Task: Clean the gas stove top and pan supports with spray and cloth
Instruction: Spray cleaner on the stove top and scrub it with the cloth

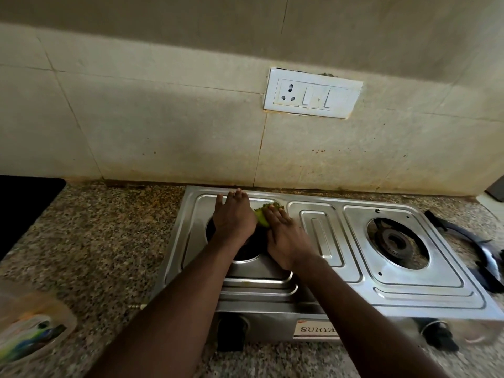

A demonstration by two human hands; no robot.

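A two-burner steel gas stove (324,241) sits on the granite counter, its pan supports off. My right hand (286,238) presses a green cloth (268,210) flat onto the stove top just right of the left burner opening (245,252). My left hand (234,216) lies flat on the steel beside it, over the back of the left burner, fingers spread toward the wall. The right burner (395,242) is bare and uncovered. No spray bottle is in sight.
A dark pan support (469,246) lies on the counter right of the stove. A clear plastic tub (30,328) with small items stands at the front left. A black surface (24,203) is at the far left. The tiled wall carries a socket plate (312,95).
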